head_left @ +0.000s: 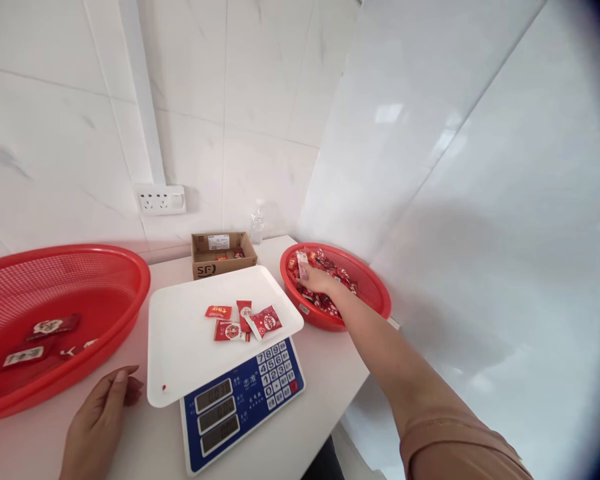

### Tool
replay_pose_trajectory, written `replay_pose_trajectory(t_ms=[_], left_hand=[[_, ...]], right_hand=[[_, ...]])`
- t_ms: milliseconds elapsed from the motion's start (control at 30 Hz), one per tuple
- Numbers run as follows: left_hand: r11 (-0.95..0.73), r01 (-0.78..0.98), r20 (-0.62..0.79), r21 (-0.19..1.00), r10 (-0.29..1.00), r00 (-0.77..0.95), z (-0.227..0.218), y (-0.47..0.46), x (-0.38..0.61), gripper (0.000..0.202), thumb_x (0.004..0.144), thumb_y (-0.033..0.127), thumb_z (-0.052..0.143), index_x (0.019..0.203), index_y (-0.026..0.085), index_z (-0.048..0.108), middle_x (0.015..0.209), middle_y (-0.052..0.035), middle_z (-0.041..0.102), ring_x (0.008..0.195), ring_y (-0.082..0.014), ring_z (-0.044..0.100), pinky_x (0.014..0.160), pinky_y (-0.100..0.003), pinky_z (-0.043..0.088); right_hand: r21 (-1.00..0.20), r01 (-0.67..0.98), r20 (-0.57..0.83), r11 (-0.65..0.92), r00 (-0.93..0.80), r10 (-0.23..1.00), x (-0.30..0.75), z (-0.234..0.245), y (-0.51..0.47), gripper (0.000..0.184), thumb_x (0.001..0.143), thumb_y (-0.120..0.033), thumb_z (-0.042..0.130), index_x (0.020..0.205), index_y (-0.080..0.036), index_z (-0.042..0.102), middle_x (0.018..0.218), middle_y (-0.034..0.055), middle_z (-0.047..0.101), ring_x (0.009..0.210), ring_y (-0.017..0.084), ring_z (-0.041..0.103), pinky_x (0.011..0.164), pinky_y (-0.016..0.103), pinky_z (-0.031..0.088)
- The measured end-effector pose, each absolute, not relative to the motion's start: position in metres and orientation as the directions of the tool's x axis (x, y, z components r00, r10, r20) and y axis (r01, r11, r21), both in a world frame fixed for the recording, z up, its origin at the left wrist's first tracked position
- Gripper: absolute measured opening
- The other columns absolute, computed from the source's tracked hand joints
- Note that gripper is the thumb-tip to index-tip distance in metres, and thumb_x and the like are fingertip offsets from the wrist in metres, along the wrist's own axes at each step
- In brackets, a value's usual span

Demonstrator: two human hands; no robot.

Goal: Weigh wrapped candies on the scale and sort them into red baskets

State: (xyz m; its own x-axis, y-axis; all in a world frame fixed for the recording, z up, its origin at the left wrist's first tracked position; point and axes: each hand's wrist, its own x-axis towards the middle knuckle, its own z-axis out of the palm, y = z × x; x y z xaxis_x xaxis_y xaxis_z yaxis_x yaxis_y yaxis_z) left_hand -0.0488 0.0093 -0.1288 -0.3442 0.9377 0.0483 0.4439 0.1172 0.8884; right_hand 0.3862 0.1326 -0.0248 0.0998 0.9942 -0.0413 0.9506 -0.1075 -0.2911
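My right hand [316,277] reaches into the red basket on the right [365,272], its fingers pinching a small pale pink-and-white packet [303,260] above a heap of red-and-white wrapped packets [330,267]. My left hand [100,417] is beside the scale's near left corner, loosely curled with its fingers partly apart and nothing visible in it. Between the hands stands a blue digital scale [250,387] with a white tray [185,320]. Several small red packets [233,330] lie on the tray, and a tiny red speck sits near its front left corner.
At left, a large red mesh basket [130,280] holds a few dark red packets [53,327]. Behind the scale are a small open cardboard box [220,267] with packets inside and a clear plastic bottle [257,223]. A wall socket [161,199] is above; tiled walls border the white table [325,380].
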Motion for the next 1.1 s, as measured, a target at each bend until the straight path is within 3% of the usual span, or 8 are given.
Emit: replay_pose_trajectory(t_ms=[67,167,300,400,533,767,900,1100], left_hand=[[0.18,0.382,-0.035,0.906,0.934,-0.357,-0.119,0.007,-0.045,0.043,0.071,0.067,0.042,0.087,0.031,0.059,0.076,-0.0001,0.066,0.074,-0.0265,0.065,0.078,-0.045,0.053],[0.209,0.327,-0.079,0.921,0.926,-0.369,-0.114,0.007,-0.043,0.051,0.066,0.069,0.044,0.089,0.027,0.06,0.08,-0.0026,0.066,0.076,-0.0268,0.064,0.079,-0.044,0.052],[0.231,0.29,-0.104,0.929,0.913,-0.394,-0.119,0.01,-0.045,0.057,0.061,0.068,0.046,0.091,0.022,0.06,0.079,-0.0036,0.065,0.075,-0.0243,0.063,0.073,-0.038,0.052],[0.231,0.284,-0.11,0.93,0.917,-0.384,-0.121,0.012,-0.046,0.058,0.061,0.068,0.045,0.091,0.022,0.06,0.079,-0.0032,0.065,0.075,-0.0233,0.062,0.072,-0.036,0.051],[0.242,0.272,-0.127,0.932,0.916,-0.38,-0.119,0.012,-0.044,0.059,0.06,0.068,0.046,0.093,0.021,0.059,0.081,-0.0033,0.064,0.076,-0.0229,0.062,0.073,-0.035,0.051],[0.245,0.272,-0.133,0.931,0.919,-0.37,-0.113,0.01,-0.042,0.06,0.059,0.068,0.046,0.093,0.021,0.059,0.083,-0.0042,0.065,0.08,-0.024,0.062,0.075,-0.035,0.051],[0.245,0.25,-0.144,0.937,0.921,-0.363,-0.122,0.013,-0.046,0.058,0.06,0.067,0.048,0.093,0.021,0.059,0.081,-0.0037,0.066,0.08,-0.024,0.063,0.074,-0.034,0.052],[0.252,0.219,-0.154,0.943,0.91,-0.384,-0.141,0.02,-0.054,0.054,0.062,0.065,0.049,0.094,0.023,0.06,0.087,-0.0035,0.068,0.081,-0.0236,0.065,0.072,-0.033,0.054]], right_hand=[[-0.258,0.957,-0.047,-0.13,0.122,0.991,0.381,-0.032,0.14,0.062,0.079,-0.037,0.06,0.137,-0.022,0.041,0.13,0.0141,0.055,0.109,0.028,0.058,0.089,0.035,0.042],[-0.207,0.957,-0.047,-0.203,0.198,0.979,0.385,-0.037,0.143,0.054,0.08,-0.032,0.058,0.132,-0.022,0.046,0.126,0.0173,0.056,0.106,0.031,0.059,0.088,0.04,0.042],[-0.163,0.946,-0.023,-0.279,0.279,0.96,0.397,-0.031,0.14,0.051,0.078,-0.018,0.058,0.129,-0.016,0.049,0.132,0.0238,0.047,0.117,0.036,0.05,0.093,0.048,0.038],[-0.185,0.965,0.005,-0.188,0.192,0.981,0.392,-0.027,0.135,0.052,0.081,-0.016,0.053,0.132,-0.017,0.047,0.141,0.0182,0.039,0.129,0.031,0.038,0.102,0.043,0.032],[-0.287,0.958,-0.041,0.022,-0.035,0.999,0.375,-0.029,0.134,0.05,0.084,-0.021,0.048,0.134,-0.022,0.046,0.135,0.0066,0.052,0.12,0.021,0.049,0.099,0.03,0.037],[-0.389,0.917,-0.097,0.087,-0.135,0.986,0.376,-0.038,0.132,0.067,0.077,-0.012,0.048,0.142,-0.02,0.034,0.132,0.0089,0.054,0.11,0.023,0.057,0.092,0.031,0.042],[-0.427,0.894,-0.059,0.136,-0.178,0.982,0.379,-0.041,0.126,0.061,0.076,-0.013,0.052,0.136,-0.023,0.044,0.135,0.0056,0.052,0.116,0.021,0.053,0.094,0.028,0.041],[-0.449,0.889,0.061,0.092,-0.072,0.996,0.375,-0.043,0.128,0.037,0.076,-0.01,0.05,0.109,-0.022,0.062,0.11,0.005,0.067,0.097,0.019,0.062,0.085,0.03,0.045]])
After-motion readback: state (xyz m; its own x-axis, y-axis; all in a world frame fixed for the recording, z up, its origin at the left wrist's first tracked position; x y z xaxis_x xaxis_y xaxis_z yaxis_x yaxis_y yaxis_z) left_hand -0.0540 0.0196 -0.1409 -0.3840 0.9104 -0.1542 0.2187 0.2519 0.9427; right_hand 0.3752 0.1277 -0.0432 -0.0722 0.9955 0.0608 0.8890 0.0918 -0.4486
